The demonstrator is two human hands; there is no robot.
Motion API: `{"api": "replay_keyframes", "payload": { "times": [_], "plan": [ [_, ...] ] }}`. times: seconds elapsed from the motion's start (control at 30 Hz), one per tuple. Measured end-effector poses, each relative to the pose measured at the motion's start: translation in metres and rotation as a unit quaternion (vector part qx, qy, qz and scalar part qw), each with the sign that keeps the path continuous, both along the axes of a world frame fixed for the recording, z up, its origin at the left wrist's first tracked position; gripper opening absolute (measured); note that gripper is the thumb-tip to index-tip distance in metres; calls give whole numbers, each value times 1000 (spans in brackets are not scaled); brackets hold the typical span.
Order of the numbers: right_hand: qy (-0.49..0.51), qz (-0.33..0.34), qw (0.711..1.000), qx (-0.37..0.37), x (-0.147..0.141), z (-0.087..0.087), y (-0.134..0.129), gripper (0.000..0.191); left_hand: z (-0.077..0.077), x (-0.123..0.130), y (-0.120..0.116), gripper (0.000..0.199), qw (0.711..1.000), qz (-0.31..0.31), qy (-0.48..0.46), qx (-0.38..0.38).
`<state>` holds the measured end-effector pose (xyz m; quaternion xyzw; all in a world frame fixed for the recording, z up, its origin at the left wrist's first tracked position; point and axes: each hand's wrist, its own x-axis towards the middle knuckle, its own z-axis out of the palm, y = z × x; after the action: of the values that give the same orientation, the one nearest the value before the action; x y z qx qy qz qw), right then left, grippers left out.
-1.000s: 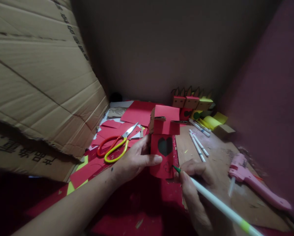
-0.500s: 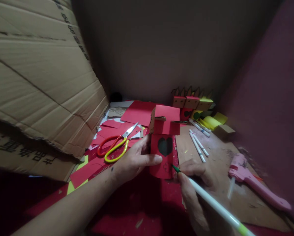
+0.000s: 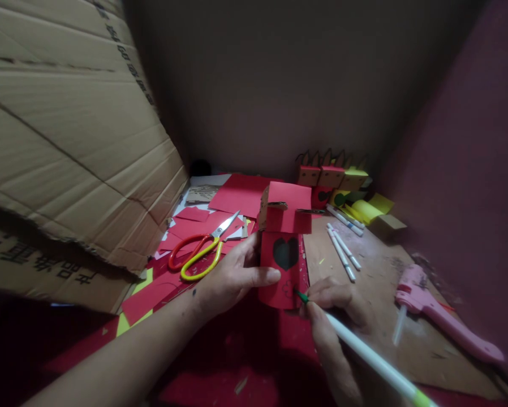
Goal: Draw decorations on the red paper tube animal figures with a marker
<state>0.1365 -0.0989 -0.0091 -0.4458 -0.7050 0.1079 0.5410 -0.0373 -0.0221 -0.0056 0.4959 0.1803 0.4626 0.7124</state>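
My left hand (image 3: 241,277) is closed around a red paper-and-cardboard figure (image 3: 275,249), its thumb across the front and its other fingers hidden behind. A dark heart marks the figure's body, and below it a small flower-like outline is drawn. Pinched in my right hand (image 3: 334,316) is a white marker (image 3: 373,356) with a green front end. The marker's tip touches or almost touches the red paper just right of the small outline. Left of the figure lie scissors (image 3: 201,254) with one red and one yellow handle, their blades apart.
Red paper sheets (image 3: 241,192) lie behind the scissors. Several finished-looking figures (image 3: 332,175) stand at the back right, near capped markers (image 3: 343,251). A pink glue gun (image 3: 444,322) rests on a cardboard sheet (image 3: 394,294). Large cardboard (image 3: 76,124) leans in at the left.
The marker tip has shifted slightly down and left along the red paper, my right hand moving with it. My left hand and the figure stay nearly still.
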Motion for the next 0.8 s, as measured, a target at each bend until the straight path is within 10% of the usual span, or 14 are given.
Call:
{"api": "replay_keyframes", "payload": {
  "times": [0.8],
  "plan": [
    [63,1,997,-38,-1,1,-1,13,1,0,0,50,1000,-2,-1,-2]
  ]
}}
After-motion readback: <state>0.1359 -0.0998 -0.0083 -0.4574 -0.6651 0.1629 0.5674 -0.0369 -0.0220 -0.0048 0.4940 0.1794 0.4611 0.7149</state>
